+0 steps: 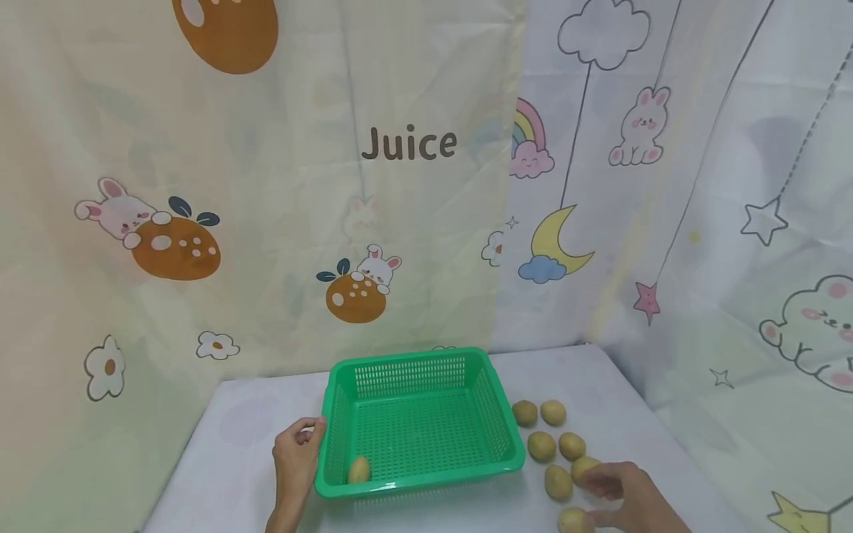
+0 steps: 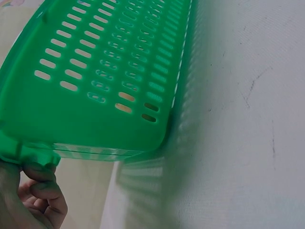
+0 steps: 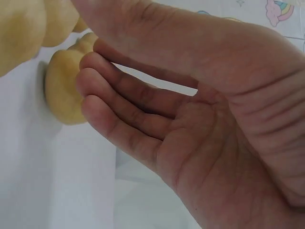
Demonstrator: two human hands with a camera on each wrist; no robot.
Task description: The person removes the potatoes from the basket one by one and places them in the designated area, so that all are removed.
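Nearest the viewer, the right hand (image 1: 623,494) lay among the loose potatoes to the right of the green basket (image 1: 420,485), fingers straight and slightly apart, reaching over one potato (image 1: 583,468) without closing on it; the right wrist view showed the fingertips (image 3: 93,88) at a potato's (image 3: 64,88) side, nothing gripped. Another potato (image 1: 571,520) lay just beside that hand, at the picture's lower edge. The left hand (image 1: 298,451) held the basket's left rim, fingers curled under the lip (image 2: 28,155) as the left wrist view showed. Inside the basket, one potato (image 1: 359,469) rested in the near-left corner. Further right of the basket, five more potatoes (image 1: 541,446) lay on the white table (image 1: 233,459) in loose pairs. Judged from this layout, the transfer stood at an early stage: one potato in the basket, seven outside. Behind the basket hung printed curtains (image 1: 266,185).
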